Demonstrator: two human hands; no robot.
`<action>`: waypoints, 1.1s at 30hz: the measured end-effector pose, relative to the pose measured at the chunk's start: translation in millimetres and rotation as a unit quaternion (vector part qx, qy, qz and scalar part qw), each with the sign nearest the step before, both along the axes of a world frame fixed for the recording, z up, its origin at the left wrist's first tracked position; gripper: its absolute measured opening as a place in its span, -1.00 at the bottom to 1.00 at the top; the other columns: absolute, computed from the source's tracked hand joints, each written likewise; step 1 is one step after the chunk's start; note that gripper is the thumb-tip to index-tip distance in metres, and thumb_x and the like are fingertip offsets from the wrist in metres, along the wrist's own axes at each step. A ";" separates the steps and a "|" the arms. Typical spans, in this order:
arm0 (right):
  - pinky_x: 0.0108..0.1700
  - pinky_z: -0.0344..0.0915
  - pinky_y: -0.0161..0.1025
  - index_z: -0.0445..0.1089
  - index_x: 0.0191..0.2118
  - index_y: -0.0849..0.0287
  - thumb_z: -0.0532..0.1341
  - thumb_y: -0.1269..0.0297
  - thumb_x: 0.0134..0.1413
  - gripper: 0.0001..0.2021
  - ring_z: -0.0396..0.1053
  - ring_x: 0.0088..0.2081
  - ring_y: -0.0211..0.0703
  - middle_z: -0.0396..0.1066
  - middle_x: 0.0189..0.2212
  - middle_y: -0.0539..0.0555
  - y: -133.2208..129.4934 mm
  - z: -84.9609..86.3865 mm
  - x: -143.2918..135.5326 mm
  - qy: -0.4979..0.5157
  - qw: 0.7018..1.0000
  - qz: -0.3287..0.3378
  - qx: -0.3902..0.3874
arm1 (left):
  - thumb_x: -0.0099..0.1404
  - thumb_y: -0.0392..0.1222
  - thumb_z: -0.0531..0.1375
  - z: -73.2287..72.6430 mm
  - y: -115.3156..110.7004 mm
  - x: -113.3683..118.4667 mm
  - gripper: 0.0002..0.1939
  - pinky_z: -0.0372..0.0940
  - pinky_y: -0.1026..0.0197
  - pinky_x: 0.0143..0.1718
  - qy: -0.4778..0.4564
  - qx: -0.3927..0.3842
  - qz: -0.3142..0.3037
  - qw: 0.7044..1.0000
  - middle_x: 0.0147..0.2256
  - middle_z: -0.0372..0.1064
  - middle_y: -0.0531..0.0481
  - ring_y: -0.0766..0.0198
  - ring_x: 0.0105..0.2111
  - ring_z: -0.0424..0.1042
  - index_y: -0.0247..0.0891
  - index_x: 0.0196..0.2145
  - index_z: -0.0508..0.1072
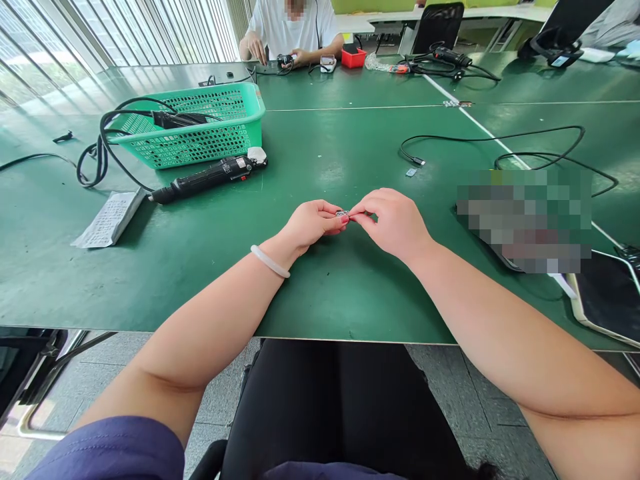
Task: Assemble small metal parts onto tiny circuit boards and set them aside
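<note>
My left hand [313, 223] and my right hand [393, 223] meet over the green table [325, 293] and pinch one small dark part [343, 213] between their fingertips. The part is tiny and mostly hidden by the fingers. A white bangle [269, 261] sits on my left wrist. Both forearms rest low over the table's near edge.
A black corded power tool [207, 179] lies left of centre, in front of a green plastic basket [193, 123] with cable in it. A printed paper sheet [107, 219] lies at left. A black cable [493, 143] and small chip [411, 172] lie at right, a tablet [607, 297] at the right edge. Another person [293, 33] works across the table.
</note>
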State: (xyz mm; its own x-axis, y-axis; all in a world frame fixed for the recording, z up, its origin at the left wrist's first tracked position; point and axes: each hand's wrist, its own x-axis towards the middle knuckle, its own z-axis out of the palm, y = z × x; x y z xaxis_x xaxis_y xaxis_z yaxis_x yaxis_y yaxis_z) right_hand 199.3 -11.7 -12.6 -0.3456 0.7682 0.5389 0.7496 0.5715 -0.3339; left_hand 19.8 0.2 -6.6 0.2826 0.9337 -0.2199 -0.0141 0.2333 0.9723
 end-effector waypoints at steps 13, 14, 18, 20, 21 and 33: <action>-0.38 0.23 -0.19 0.54 -0.43 0.10 0.30 0.16 0.00 -0.85 0.30 -0.49 -0.21 0.47 -0.52 0.00 5.0 8.0 12.9 0.120 0.979 -0.080 -0.142 | 0.17 -0.40 0.32 -1.8 0.5 1.2 -0.87 0.36 0.18 -0.11 -0.040 -0.051 -0.009 0.998 -0.39 0.51 -0.05 0.43 -0.43 0.47 -0.39 -0.35 0.42; -0.39 0.23 -0.19 0.54 -0.44 0.10 0.32 0.18 -0.03 -0.88 0.31 -0.49 -0.21 0.47 -0.53 -0.01 6.8 8.7 16.6 0.099 0.978 -0.088 -0.160 | 0.17 -0.41 0.32 -1.4 0.5 1.3 -0.87 0.36 0.19 -0.12 -0.038 -0.053 -0.005 0.998 -0.39 0.51 -0.04 0.43 -0.43 0.47 -0.39 -0.36 0.42; -0.48 0.20 -0.22 0.53 -0.50 0.08 0.45 0.22 -0.27 -0.86 0.31 -0.54 -0.23 0.44 -0.59 -0.05 14.1 7.7 31.5 -0.042 0.959 -0.082 -0.269 | 0.20 -0.40 0.29 0.3 -0.4 1.7 -0.89 0.35 0.21 -0.12 -0.026 -0.059 0.005 0.998 -0.39 0.50 -0.04 0.44 -0.42 0.46 -0.39 -0.36 0.40; -0.50 0.21 -0.23 0.53 -0.50 0.06 0.45 0.23 -0.29 -0.86 0.34 -0.54 -0.23 0.48 -0.55 -0.05 16.2 5.2 35.6 -0.079 0.948 -0.089 -0.295 | 0.22 -0.40 0.28 0.4 -0.8 2.0 -0.91 0.35 0.18 -0.10 -0.021 -0.060 0.002 0.998 -0.39 0.50 -0.04 0.43 -0.42 0.46 -0.39 -0.36 0.40; -0.51 0.21 -0.23 0.53 -0.51 0.06 0.44 0.24 -0.27 -0.88 0.35 -0.53 -0.23 0.50 -0.53 -0.05 16.7 3.9 36.5 -0.092 0.944 -0.094 -0.302 | 0.21 -0.40 0.28 0.2 -0.9 2.1 -0.91 0.35 0.17 -0.09 -0.019 -0.059 -0.001 0.998 -0.39 0.50 -0.05 0.43 -0.42 0.46 -0.39 -0.35 0.40; -0.36 0.30 -0.24 0.48 -0.44 0.12 0.26 0.36 0.00 -0.94 0.42 -0.40 -0.21 0.51 -0.44 0.00 8.2 7.8 27.1 -0.086 0.956 -0.085 -0.267 | 0.18 -0.42 0.31 -2.6 0.1 2.3 -0.86 0.36 0.20 -0.18 0.007 -0.043 -0.013 0.999 -0.43 0.50 -0.05 0.40 -0.43 0.47 -0.40 -0.32 0.42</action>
State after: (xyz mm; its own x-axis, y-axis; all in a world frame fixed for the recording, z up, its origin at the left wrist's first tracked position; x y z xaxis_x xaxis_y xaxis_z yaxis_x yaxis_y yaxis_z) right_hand 226.4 -3.5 -4.8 -0.2392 0.9710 0.0013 0.8870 0.2190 -0.4066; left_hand 22.1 0.3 -9.1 0.3029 0.9036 -0.3029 0.0062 0.3159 0.9488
